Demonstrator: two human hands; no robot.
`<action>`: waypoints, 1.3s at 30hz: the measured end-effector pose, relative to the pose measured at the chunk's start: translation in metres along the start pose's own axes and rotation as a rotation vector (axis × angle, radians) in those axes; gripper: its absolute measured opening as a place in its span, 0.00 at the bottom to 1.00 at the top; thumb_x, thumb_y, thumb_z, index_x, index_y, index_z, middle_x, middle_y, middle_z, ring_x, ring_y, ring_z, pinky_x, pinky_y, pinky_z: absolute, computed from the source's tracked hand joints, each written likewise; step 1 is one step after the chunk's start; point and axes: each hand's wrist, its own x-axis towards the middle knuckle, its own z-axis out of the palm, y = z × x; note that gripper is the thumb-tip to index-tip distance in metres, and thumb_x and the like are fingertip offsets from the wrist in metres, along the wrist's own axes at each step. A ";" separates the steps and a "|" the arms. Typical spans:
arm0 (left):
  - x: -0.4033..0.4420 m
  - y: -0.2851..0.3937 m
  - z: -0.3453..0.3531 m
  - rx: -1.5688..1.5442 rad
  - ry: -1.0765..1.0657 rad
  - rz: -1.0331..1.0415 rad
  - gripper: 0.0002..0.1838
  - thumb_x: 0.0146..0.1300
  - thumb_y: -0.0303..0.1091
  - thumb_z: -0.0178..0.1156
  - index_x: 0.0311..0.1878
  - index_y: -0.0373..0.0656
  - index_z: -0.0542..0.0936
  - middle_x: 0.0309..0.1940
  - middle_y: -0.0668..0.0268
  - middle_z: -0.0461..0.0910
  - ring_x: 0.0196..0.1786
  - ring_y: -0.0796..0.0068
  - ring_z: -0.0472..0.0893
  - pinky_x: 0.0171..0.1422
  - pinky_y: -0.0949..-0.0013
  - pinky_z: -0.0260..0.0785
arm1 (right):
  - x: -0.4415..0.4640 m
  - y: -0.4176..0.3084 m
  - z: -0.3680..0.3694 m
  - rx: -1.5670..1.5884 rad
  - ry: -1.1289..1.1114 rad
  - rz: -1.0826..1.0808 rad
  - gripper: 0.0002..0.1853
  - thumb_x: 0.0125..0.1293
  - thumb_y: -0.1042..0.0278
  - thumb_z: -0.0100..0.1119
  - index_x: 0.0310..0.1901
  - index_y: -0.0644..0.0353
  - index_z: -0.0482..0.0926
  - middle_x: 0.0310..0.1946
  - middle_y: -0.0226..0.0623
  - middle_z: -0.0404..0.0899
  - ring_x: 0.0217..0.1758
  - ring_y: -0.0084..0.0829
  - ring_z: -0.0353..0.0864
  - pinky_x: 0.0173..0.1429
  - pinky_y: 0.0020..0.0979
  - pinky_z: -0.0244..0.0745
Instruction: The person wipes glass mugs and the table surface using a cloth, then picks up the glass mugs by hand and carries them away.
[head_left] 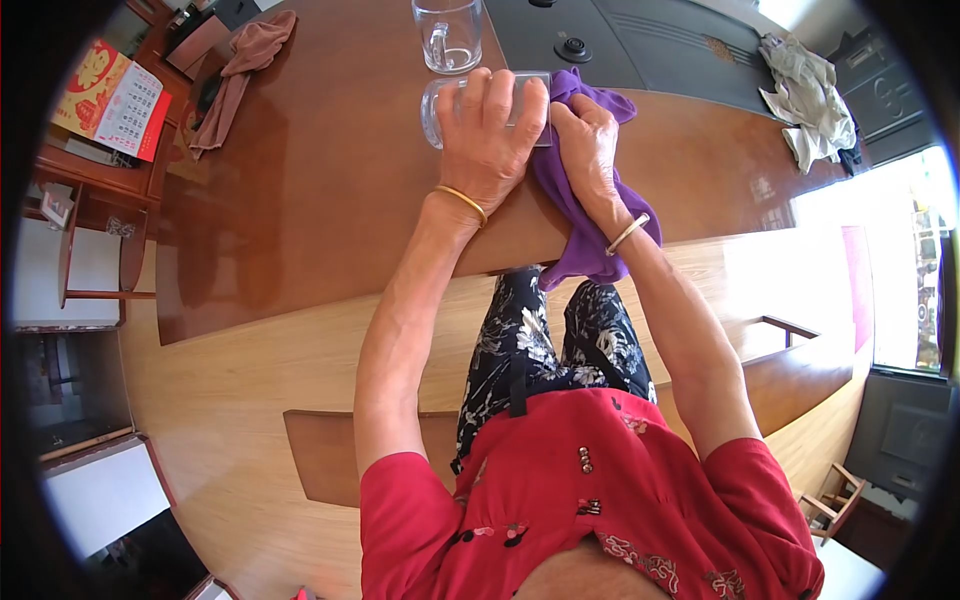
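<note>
My left hand is wrapped over a clear glass mug that lies on its side, its mouth turned to the right. Bunched at that mouth is a purple cloth, which my right hand grips with the fingers closed. The cloth trails down over the near edge of the wooden table. Just beyond the held one, another clear glass mug with a handle stands upright. My palm hides part of the lying mug, and some right fingertips are covered by cloth.
A dark panel with a round black knob is set at the table's far side. Pale crumpled cloth lies at the far right, a brown cloth at the far left. A calendar stands left. A wooden bench is beneath me.
</note>
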 end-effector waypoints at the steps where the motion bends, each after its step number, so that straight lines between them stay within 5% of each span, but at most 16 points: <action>1: -0.001 0.001 0.000 0.008 -0.002 0.006 0.34 0.46 0.31 0.69 0.60 0.48 0.69 0.55 0.58 0.68 0.57 0.57 0.70 0.57 0.49 0.60 | 0.000 -0.001 0.001 -0.016 0.016 -0.037 0.11 0.52 0.70 0.55 0.21 0.71 0.71 0.13 0.40 0.66 0.21 0.24 0.61 0.28 0.36 0.64; 5: 0.000 0.002 -0.001 0.031 -0.005 0.047 0.32 0.48 0.29 0.67 0.59 0.49 0.69 0.54 0.58 0.68 0.57 0.57 0.70 0.58 0.49 0.60 | 0.004 0.011 0.001 -0.029 0.024 -0.068 0.11 0.51 0.71 0.55 0.20 0.71 0.70 0.13 0.38 0.65 0.21 0.23 0.60 0.27 0.36 0.62; 10: 0.000 0.000 -0.003 -0.019 -0.006 -0.057 0.38 0.41 0.31 0.73 0.60 0.48 0.69 0.54 0.58 0.67 0.57 0.56 0.69 0.58 0.50 0.60 | 0.004 0.019 -0.009 0.413 0.079 0.121 0.08 0.53 0.77 0.52 0.18 0.64 0.70 0.17 0.29 0.70 0.22 0.18 0.59 0.27 0.30 0.59; 12: 0.001 -0.001 -0.003 -0.037 -0.009 -0.096 0.41 0.38 0.32 0.75 0.61 0.47 0.69 0.54 0.58 0.67 0.57 0.56 0.69 0.58 0.50 0.59 | 0.010 0.029 -0.013 0.261 0.066 -0.017 0.09 0.57 0.76 0.53 0.20 0.62 0.74 0.19 0.24 0.71 0.23 0.17 0.62 0.28 0.26 0.61; 16: 0.002 -0.001 -0.005 -0.045 -0.015 -0.085 0.45 0.34 0.34 0.77 0.61 0.46 0.68 0.54 0.58 0.67 0.57 0.56 0.69 0.58 0.50 0.59 | 0.000 0.010 -0.015 0.560 0.086 0.205 0.10 0.62 0.67 0.59 0.30 0.66 0.82 0.22 0.23 0.75 0.26 0.15 0.68 0.32 0.21 0.65; 22: 0.001 -0.001 -0.002 -0.015 -0.010 -0.049 0.39 0.41 0.32 0.73 0.60 0.47 0.69 0.53 0.58 0.68 0.58 0.56 0.69 0.58 0.50 0.60 | 0.000 0.004 -0.009 0.304 -0.121 0.166 0.09 0.53 0.70 0.60 0.22 0.66 0.78 0.16 0.27 0.70 0.22 0.17 0.66 0.28 0.26 0.62; 32: 0.002 0.001 -0.002 -0.003 0.000 -0.019 0.35 0.44 0.31 0.70 0.60 0.46 0.70 0.54 0.58 0.68 0.58 0.56 0.70 0.58 0.50 0.59 | 0.000 0.004 0.000 0.079 0.033 -0.024 0.13 0.49 0.67 0.60 0.19 0.70 0.72 0.13 0.42 0.65 0.20 0.23 0.62 0.27 0.34 0.64; 39: 0.002 0.001 -0.003 -0.005 -0.007 -0.024 0.34 0.45 0.31 0.69 0.59 0.46 0.70 0.54 0.58 0.68 0.57 0.56 0.70 0.57 0.50 0.60 | 0.002 0.004 0.003 0.072 0.044 -0.023 0.14 0.48 0.67 0.60 0.17 0.70 0.70 0.11 0.41 0.63 0.19 0.26 0.60 0.27 0.36 0.63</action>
